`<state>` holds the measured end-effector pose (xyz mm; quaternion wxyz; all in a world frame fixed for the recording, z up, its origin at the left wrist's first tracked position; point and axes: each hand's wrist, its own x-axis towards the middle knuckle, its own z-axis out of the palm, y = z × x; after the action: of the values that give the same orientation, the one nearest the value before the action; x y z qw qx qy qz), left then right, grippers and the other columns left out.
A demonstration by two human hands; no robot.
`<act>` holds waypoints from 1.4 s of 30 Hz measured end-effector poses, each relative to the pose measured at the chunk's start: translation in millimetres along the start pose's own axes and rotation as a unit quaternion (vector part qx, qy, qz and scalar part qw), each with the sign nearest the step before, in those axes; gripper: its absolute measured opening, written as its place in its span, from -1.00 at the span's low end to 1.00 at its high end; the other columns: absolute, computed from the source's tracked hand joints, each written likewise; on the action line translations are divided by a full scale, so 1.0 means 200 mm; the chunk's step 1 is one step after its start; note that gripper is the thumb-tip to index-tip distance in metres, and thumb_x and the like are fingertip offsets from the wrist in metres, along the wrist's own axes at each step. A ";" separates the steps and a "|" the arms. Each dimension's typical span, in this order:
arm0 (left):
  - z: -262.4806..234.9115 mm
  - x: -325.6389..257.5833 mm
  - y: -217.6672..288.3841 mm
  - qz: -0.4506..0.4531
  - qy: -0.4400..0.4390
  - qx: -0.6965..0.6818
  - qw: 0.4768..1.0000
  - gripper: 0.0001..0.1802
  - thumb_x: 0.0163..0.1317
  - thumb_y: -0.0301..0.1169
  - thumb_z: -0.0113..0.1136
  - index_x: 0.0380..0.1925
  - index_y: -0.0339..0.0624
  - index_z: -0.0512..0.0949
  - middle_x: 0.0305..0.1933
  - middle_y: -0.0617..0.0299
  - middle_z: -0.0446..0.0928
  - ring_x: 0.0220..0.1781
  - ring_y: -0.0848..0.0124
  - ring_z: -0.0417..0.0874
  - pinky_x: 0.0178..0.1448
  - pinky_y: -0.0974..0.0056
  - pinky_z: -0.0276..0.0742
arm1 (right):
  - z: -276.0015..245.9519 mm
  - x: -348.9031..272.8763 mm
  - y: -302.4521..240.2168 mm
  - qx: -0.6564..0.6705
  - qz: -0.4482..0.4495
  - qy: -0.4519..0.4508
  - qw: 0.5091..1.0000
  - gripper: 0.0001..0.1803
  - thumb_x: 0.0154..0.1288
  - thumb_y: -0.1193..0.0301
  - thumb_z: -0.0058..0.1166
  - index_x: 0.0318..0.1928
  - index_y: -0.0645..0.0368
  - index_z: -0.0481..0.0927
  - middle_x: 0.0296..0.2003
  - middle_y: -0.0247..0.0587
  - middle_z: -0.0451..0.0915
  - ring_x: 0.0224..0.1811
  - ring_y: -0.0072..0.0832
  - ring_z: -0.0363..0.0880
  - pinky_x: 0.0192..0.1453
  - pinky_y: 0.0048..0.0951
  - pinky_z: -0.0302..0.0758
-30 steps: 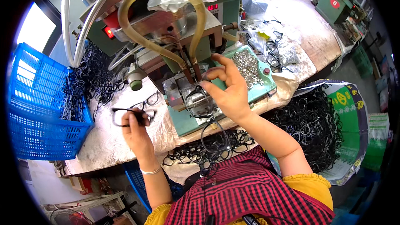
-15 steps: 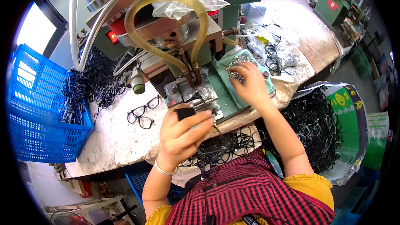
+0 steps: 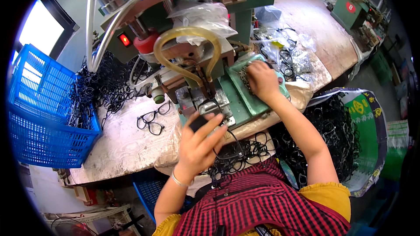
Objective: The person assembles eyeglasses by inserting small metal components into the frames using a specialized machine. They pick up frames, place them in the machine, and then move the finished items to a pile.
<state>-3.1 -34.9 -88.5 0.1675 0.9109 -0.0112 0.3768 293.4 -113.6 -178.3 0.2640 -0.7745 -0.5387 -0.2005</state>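
My left hand [image 3: 199, 142] is raised in front of the press machine [image 3: 192, 57] and grips a black eyeglass frame [image 3: 210, 113], whose thin rim hangs down below my palm. My right hand [image 3: 261, 80] reaches into the green tray [image 3: 245, 100] to the machine's right, its fingertips bent down into a heap of small metal parts [image 3: 245, 75]. Whether they pinch a part is hidden. Two finished black frames [image 3: 153, 120] lie on the worn bench top to the left of the machine.
A blue plastic crate [image 3: 39, 118] stands at the bench's left end beside a tangle of black frames [image 3: 105, 89]. More frames lie in my lap [image 3: 238, 153] and fill a woven sack [image 3: 345, 135] at my right. A yellow hose [image 3: 183, 35] loops over the machine.
My left hand left the frames on the bench and rose toward the machine with a black frame. My right hand moved from the machine's jig to the parts tray.
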 end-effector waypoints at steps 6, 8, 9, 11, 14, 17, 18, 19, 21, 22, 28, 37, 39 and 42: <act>-0.21 -0.39 -0.02 -0.357 0.359 -0.040 0.861 -0.78 0.33 -0.61 0.13 -0.04 -0.35 0.60 0.06 0.00 0.64 0.12 0.22 0.64 0.32 0.13 0.50 | -0.13 -0.10 0.26 0.184 0.301 0.081 0.932 -0.84 0.19 0.43 0.20 -0.22 0.19 0.65 -0.46 -0.13 0.67 -0.43 -0.33 0.65 -0.28 -0.37 0.52; -0.35 -0.37 -0.14 -0.352 0.434 -0.044 0.828 -0.79 0.46 -0.57 0.01 -0.02 -0.40 0.57 0.05 0.07 0.62 0.11 0.32 0.61 0.28 0.23 0.51 | -0.12 -0.09 0.18 0.168 0.267 0.020 0.949 -0.86 0.16 0.45 0.22 -0.27 0.21 0.65 -0.44 -0.09 0.65 -0.41 -0.28 0.65 -0.25 -0.33 0.53; -0.39 -0.35 -0.20 -0.345 0.430 -0.047 0.833 -0.79 0.46 -0.57 0.02 -0.01 -0.40 0.57 0.05 0.08 0.61 0.10 0.34 0.60 0.26 0.24 0.50 | -0.10 -0.09 0.14 0.171 0.233 0.034 0.957 -0.85 0.14 0.46 0.24 -0.25 0.21 0.65 -0.43 -0.07 0.65 -0.39 -0.26 0.65 -0.23 -0.33 0.54; -0.44 -0.27 -0.30 -0.340 0.389 -0.025 0.856 -0.79 0.45 -0.56 0.07 0.01 -0.39 0.57 0.03 0.10 0.61 0.08 0.39 0.59 0.23 0.31 0.48 | -0.05 -0.06 0.05 0.209 0.205 0.053 0.955 -0.84 0.19 0.49 0.25 -0.20 0.23 0.66 -0.39 -0.15 0.67 -0.36 -0.38 0.65 -0.18 -0.40 0.54; -0.42 -0.22 -0.49 -0.311 0.204 0.218 0.902 -0.73 0.29 -0.50 0.28 0.00 -0.21 0.62 -0.02 0.12 0.66 0.02 0.24 0.60 0.24 0.18 0.41 | -0.02 -0.01 0.02 0.413 0.252 0.108 0.869 -0.87 0.30 0.52 0.21 -0.16 0.26 0.66 -0.35 -0.31 0.69 -0.33 -0.56 0.62 -0.17 -0.49 0.54; -0.29 -0.23 -0.67 -0.323 0.000 0.402 0.857 -0.55 0.07 -0.45 0.37 0.04 -0.09 0.62 -0.16 0.10 0.64 -0.02 0.12 0.56 0.18 0.07 0.38 | -0.09 0.04 0.05 0.564 0.297 0.124 0.760 -0.86 0.37 0.55 0.17 -0.10 0.27 0.69 -0.28 -0.36 0.68 -0.26 -0.65 0.59 -0.16 -0.59 0.51; -0.20 -0.28 -0.76 -0.285 -0.035 0.498 0.818 -0.63 0.09 -0.46 0.29 -0.04 -0.08 0.63 -0.20 0.13 0.63 -0.05 0.12 0.56 0.17 0.08 0.38 | -0.12 0.03 0.08 0.581 0.310 0.128 0.741 -0.85 0.37 0.55 0.17 -0.09 0.27 0.69 -0.28 -0.35 0.68 -0.25 -0.65 0.59 -0.16 -0.60 0.51; -0.09 -0.38 -0.88 -0.299 -0.085 0.512 0.800 -0.69 0.08 -0.47 0.25 -0.11 -0.09 0.63 -0.21 0.14 0.63 -0.05 0.11 0.56 0.14 0.06 0.39 | -0.12 0.00 0.13 0.580 0.314 0.132 0.740 -0.82 0.37 0.51 0.17 -0.06 0.26 0.68 -0.29 -0.37 0.66 -0.29 -0.60 0.59 -0.15 -0.58 0.49; 0.01 -0.51 -1.02 -0.325 -0.116 0.501 0.793 -0.75 0.06 -0.49 0.19 -0.21 -0.10 0.64 -0.23 0.15 0.62 -0.06 0.11 0.57 0.08 0.02 0.40 | -0.19 -0.08 0.13 0.513 0.361 0.125 0.769 -0.83 0.38 0.52 0.15 -0.07 0.27 0.69 -0.27 -0.33 0.69 -0.27 -0.61 0.61 -0.13 -0.58 0.51; 0.02 -0.54 -1.03 -0.335 -0.096 0.478 0.806 -0.76 0.04 -0.51 0.18 -0.23 -0.10 0.64 -0.24 0.15 0.61 -0.07 0.11 0.56 0.05 0.01 0.40 | -0.23 -0.14 0.12 0.479 0.385 0.122 0.780 -0.83 0.38 0.53 0.14 -0.08 0.27 0.70 -0.26 -0.31 0.70 -0.25 -0.61 0.62 -0.13 -0.57 0.52; -0.04 -0.54 -0.95 -0.337 0.079 0.263 0.901 -0.77 0.09 -0.64 0.05 -0.29 -0.25 0.65 -0.31 0.11 0.50 -0.23 0.16 0.50 -0.11 0.17 0.42 | -0.36 -0.42 0.08 0.328 0.364 0.132 0.862 -0.83 0.30 0.56 0.20 -0.10 0.28 0.71 -0.23 -0.34 0.72 -0.20 -0.64 0.62 -0.04 -0.59 0.51; -0.06 -0.44 -0.81 -0.486 0.267 -0.131 0.822 -0.73 0.46 -0.30 0.19 -0.31 -0.29 0.66 -0.44 0.40 0.49 -0.42 0.59 0.37 -0.29 0.46 0.28 | -0.27 0.08 -0.52 0.391 0.098 0.131 0.906 -0.71 0.12 0.54 0.25 -0.09 0.22 0.68 -0.24 -0.11 0.70 -0.18 -0.25 0.70 -0.05 -0.33 0.57; -0.04 -0.52 -0.72 -0.482 0.300 -0.253 0.783 -0.73 0.51 -0.27 0.12 -0.20 -0.24 0.65 -0.47 0.43 0.49 -0.42 0.68 0.37 -0.35 0.52 0.21 | -0.23 0.06 -0.62 0.469 0.152 0.126 0.861 -0.56 0.11 0.57 0.27 0.05 0.27 0.57 -0.27 -0.14 0.67 -0.19 -0.35 0.68 -0.02 -0.37 0.56; 0.01 -0.55 -0.62 -0.476 0.375 -0.287 0.742 -0.73 0.53 -0.28 0.09 -0.05 -0.28 0.58 -0.23 0.24 0.60 -0.29 0.51 0.61 -0.19 0.41 0.55 | -0.26 0.06 -0.67 0.528 0.197 0.108 0.819 -0.45 0.12 0.60 0.26 0.17 0.30 0.45 -0.30 -0.21 0.65 -0.19 -0.50 0.64 0.03 -0.48 0.50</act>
<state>-62.2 70.8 -202.4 0.5695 0.4917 0.3801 0.5379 169.9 -100.1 -105.9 0.7230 -0.5791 -0.3662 0.0887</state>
